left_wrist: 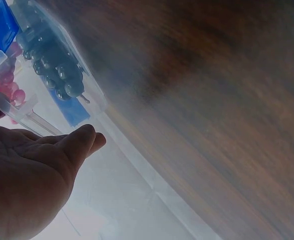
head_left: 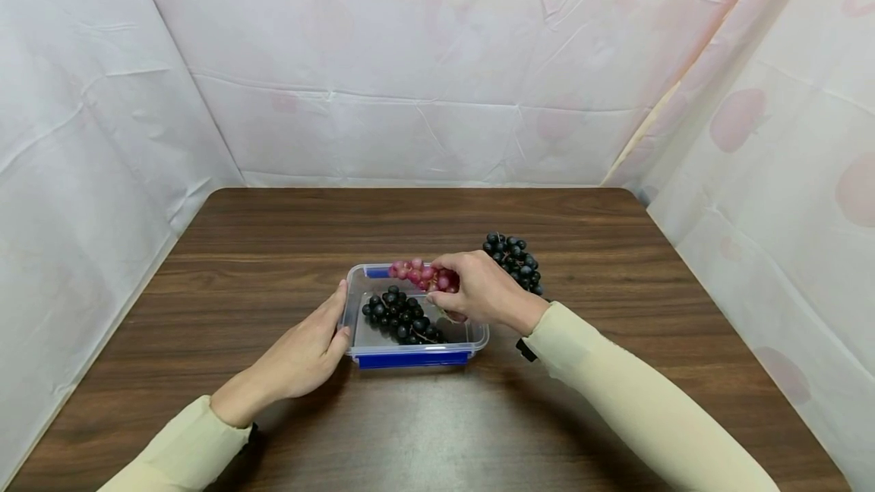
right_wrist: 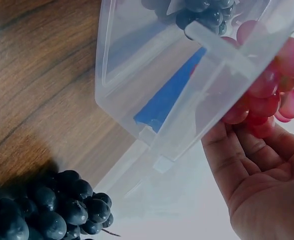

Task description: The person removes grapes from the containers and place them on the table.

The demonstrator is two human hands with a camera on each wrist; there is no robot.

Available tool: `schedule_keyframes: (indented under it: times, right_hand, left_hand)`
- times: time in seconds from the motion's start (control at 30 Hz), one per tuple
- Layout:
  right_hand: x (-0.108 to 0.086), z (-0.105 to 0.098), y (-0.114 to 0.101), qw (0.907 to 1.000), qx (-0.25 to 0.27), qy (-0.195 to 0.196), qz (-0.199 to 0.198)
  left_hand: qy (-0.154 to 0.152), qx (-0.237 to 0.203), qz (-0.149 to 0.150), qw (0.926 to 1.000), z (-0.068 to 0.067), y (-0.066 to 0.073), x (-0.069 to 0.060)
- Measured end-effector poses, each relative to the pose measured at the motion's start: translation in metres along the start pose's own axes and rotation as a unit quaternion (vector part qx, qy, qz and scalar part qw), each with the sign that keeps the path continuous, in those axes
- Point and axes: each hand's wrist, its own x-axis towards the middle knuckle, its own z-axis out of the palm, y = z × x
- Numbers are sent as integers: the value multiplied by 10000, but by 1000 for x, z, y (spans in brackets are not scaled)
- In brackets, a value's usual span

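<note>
Right hand (head_left: 478, 287): grip closed, pinching a bunch of red grapes (head_left: 412, 272) by its right part, fingers and thumb round it. Bunch is at the back right of a clear plastic container (head_left: 365, 332), over the opening; can't tell if it touches the wall or floor. Left hand (head_left: 301, 348): grip released, fingers straight along the container's left side, thumb by the front corner, nothing clasped. Inside the container, a bunch of black grapes (head_left: 396, 316) lies from left of middle to the front. Another black bunch (head_left: 516, 258) sits on the table (head_left: 273, 234), just past the right wrist. Blue front latch (head_left: 413, 360) faces the person.

Risks, my judgement: the pinch covers only part of the red bunch, so loose grapes could drop off or the stem could snap. Lowered too far left, it would press on the black grapes inside. Catching the rim could tip or slide the container; the flat left hand only blocks one side. Right forearm could nudge the outside bunch.
</note>
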Motion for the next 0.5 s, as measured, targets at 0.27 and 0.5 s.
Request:
schedule_keyframes:
  times: [0.27,0.5]
  right_hand:
    - [0,-2,0,10000,-34,83,-18]
    - [-1,-5,2,9998,-83,174,-30]
  left_hand:
    - [0,-9,-14,10000,0,0,0]
    - [0,-23,-21,10000,1,0,0]
